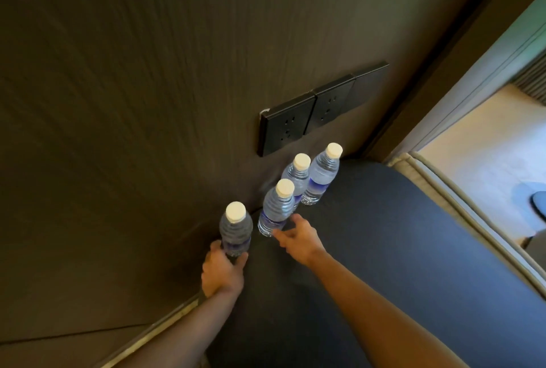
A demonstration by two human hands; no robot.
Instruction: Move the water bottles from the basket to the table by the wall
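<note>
A: Where are the water bottles sitting?

B: Four are standing upright on the dark counter (pixel 384 234), close to the wall (pixel 147 87). The far right bottle (pixel 320 177) is standing below the black sockets (pixel 310 113), the second bottle (pixel 297 178) is just left of it and seems to be touching it, and the third bottle (pixel 276 209) is standing nearer, overlapping the second in this view.

A: And the fourth?

B: The nearest bottle (pixel 235 228) is standing at the left, apart from the other three, right by the wall.

A: What is the left hand (pixel 221 274) doing?

B: Its fingers (pixel 242 259) are wrapping the lower part of the nearest bottle, thumb on the left side, gripping it.

A: And the right hand (pixel 298 237)?

B: It is lying just beside the base of the third bottle, fingers spread loosely and holding nothing. Whether a fingertip is touching the bottle, I cannot tell.

A: Anything else?

B: A bed edge (pixel 449 205) is running along the right of the counter.
</note>
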